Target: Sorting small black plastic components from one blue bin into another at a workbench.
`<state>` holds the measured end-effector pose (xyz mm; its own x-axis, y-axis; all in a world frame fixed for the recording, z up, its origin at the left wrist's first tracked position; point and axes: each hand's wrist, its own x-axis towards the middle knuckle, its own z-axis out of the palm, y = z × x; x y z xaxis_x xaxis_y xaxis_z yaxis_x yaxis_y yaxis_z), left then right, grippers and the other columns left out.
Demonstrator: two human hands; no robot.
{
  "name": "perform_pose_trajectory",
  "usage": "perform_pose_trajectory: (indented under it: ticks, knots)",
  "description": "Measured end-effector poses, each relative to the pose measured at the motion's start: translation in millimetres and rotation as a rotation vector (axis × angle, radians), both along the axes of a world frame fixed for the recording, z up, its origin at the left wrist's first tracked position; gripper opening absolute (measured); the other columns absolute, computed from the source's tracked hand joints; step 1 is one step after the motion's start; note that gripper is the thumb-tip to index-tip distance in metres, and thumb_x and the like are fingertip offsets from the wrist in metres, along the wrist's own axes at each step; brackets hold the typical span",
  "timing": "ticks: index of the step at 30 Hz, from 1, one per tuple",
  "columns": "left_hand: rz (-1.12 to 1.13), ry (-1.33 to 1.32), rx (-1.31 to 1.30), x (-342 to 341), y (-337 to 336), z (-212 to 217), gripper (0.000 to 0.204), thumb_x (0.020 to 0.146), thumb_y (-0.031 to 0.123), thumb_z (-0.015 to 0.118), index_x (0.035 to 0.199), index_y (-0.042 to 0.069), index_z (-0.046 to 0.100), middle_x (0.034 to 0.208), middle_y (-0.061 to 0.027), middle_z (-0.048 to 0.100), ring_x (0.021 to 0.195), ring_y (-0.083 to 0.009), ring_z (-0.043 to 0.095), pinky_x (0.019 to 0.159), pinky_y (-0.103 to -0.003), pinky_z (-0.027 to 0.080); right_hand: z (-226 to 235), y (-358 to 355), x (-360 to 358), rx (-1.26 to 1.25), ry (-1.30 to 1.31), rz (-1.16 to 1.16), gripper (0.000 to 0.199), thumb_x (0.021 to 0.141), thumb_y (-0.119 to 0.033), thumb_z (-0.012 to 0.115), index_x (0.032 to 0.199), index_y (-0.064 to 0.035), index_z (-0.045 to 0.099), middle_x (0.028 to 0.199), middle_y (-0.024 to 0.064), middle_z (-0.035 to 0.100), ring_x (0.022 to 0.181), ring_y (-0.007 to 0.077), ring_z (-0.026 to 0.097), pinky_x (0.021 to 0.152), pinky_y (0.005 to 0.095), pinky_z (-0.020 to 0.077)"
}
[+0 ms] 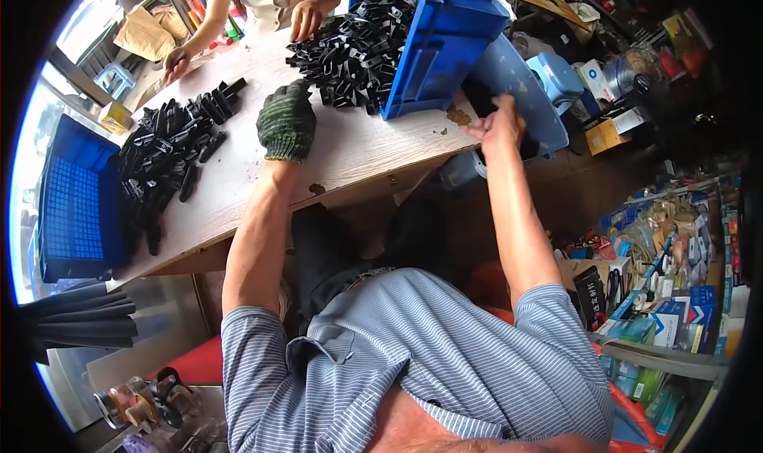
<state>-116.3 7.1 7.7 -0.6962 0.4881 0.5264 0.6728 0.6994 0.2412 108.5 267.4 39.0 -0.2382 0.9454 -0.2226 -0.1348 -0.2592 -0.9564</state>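
- The person's left hand [286,125], in a dark green knitted glove, rests back-up over the table with its fingers bent; their undersides are hidden, so whether it grips anything cannot be told.
- The person's right hand [502,127], bare, reaches past the table's right end above a tub, fingers partly spread and pointing left; whether it has hold of anything cannot be told.
- The table [350,163], pale and wood-grained, runs slantwise across the upper left and centre.
- A blue crate [445,48] lies tipped on its side on the table, its opening turned left, between the two hands and farther back.
- A blue basket [75,207] with grid-like walls stands at the table's far left.
- The tub [548,127], cloudy light blue, sits at the table's right end with something dark inside.
- A large pile of black parts [358,56] spreads from the crate's mouth, its near edge just beside the gloved hand.
- A second pile of black parts [167,147] lies between that glove and the basket.
- Across the table, a co-worker's hand [306,20] is at the large pile's edge.
- A brown patch [458,116] marks the tabletop near the right fingertips.
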Motion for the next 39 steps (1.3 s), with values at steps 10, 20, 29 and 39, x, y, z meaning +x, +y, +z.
perform_pose_trajectory:
  ticks: [10,20,29,39]
  knots:
    - [-0.183,-0.707,0.957,34.4,-9.9,-15.3,0.023,0.088,0.006,0.070,0.110,0.000,0.067,0.098,-0.0106,0.072,0.085,-0.0161,0.066,0.077,-0.028,0.052,-19.2,-110.6,-31.7,-0.050,0.094,0.660,0.027,0.091,-0.031,0.068,0.096,-0.0042,0.063,0.046,-0.0016,0.041,0.039,0.0134,0.052,0.046,0.0411,0.0585]
    - [-0.243,-1.042,1.082,74.9,-6.6,0.3,0.028,0.090,0.010,0.069,0.116,0.000,0.065,0.094,-0.0075,0.070,0.077,-0.0120,0.064,0.065,-0.025,0.051,-27.9,-146.2,-78.4,0.113,0.115,0.870,0.039,0.089,-0.034,0.074,0.108,-0.0003,0.066,0.066,-0.0029,0.056,0.044,0.0052,0.045,0.037,0.0228,0.0371]
    - [-0.196,-0.814,1.045,76.6,-1.3,-21.6,0.024,0.089,0.002,0.062,0.113,-0.002,0.064,0.096,-0.0131,0.071,0.081,-0.0180,0.068,0.075,-0.031,0.055,-35.1,-163.7,-90.7,0.194,0.033,0.727,0.028,0.085,-0.027,0.076,0.087,-0.0014,0.066,0.075,0.0025,0.063,0.070,0.0095,0.057,0.057,0.0283,0.0478]
    - [-0.308,-0.532,0.765,97.8,-8.7,-11.1,0.030,0.085,0.021,0.069,0.112,0.008,0.066,0.096,-0.0146,0.071,0.087,-0.0341,0.068,0.078,-0.041,0.054,-51.0,-149.9,-101.8,0.278,-0.009,0.580,0.026,0.088,-0.026,0.075,0.084,-0.0009,0.068,0.072,-0.0005,0.061,0.065,0.0073,0.051,0.061,0.0247,0.0416]
